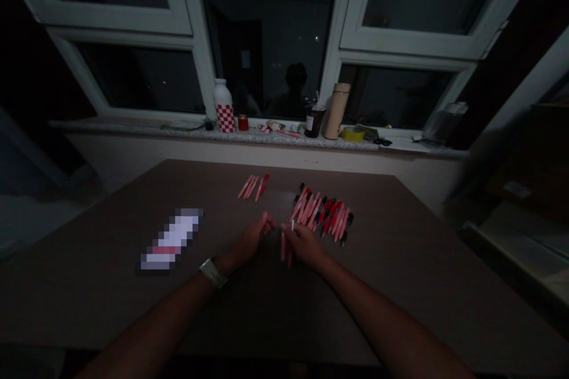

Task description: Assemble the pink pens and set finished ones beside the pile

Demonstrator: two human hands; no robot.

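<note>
Now: slim pink plastic pens [283, 247] are clamped in the right hand [304, 247] | the curled left hand [249, 243] is held just beside it, any grip unclear | a pink-and-red pen pile [322, 214] and a smaller pink pen group [252, 186] are laid on the brown worktop [89, 284]

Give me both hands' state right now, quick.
Left hand: loosely closed, nothing visible in it.
Right hand: closed, holding pink pens.
</note>
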